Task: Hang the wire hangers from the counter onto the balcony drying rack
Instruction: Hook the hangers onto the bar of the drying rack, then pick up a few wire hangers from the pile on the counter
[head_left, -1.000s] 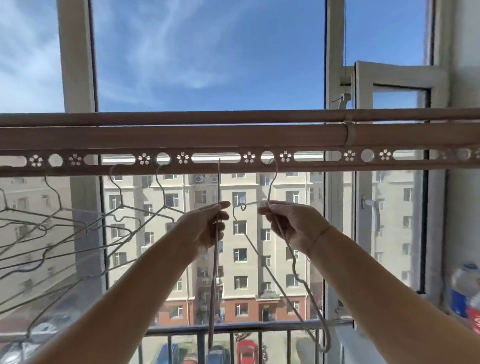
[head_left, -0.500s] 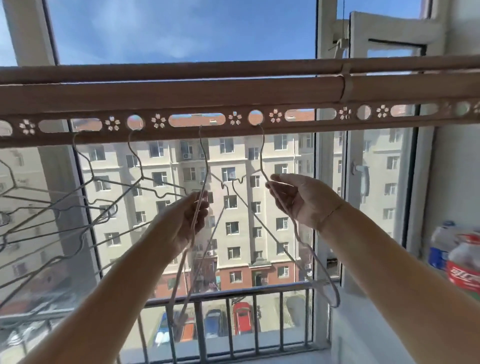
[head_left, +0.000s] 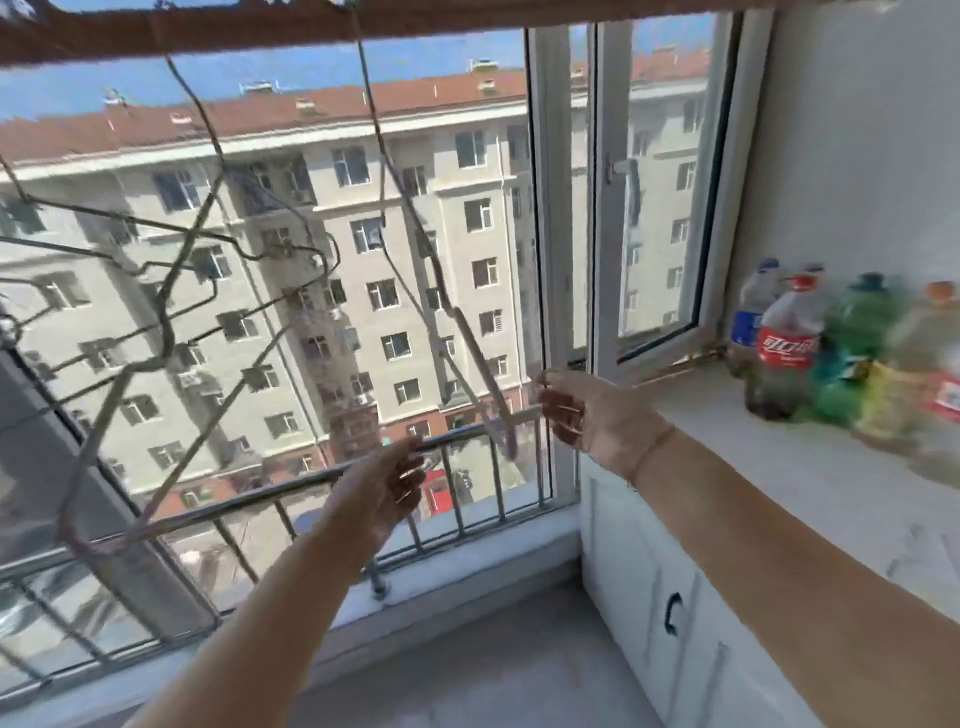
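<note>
- i'm letting go: left hand and right hand are dropping, fingers apart, gripping nothing.
- hangers are hanging on the rack up top; probably heading back to the counter, right.

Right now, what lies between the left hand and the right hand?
In the head view, the lower corner of the rightmost hanger hangs between left hand and right hand.

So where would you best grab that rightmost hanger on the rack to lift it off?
Probably the neck just under the hook of the rightmost hanger, pinched from below on the room side. It hangs from the drying rack, its thin wire slanting down toward the open right hand, so a grip up high should lift it without swinging.
</note>
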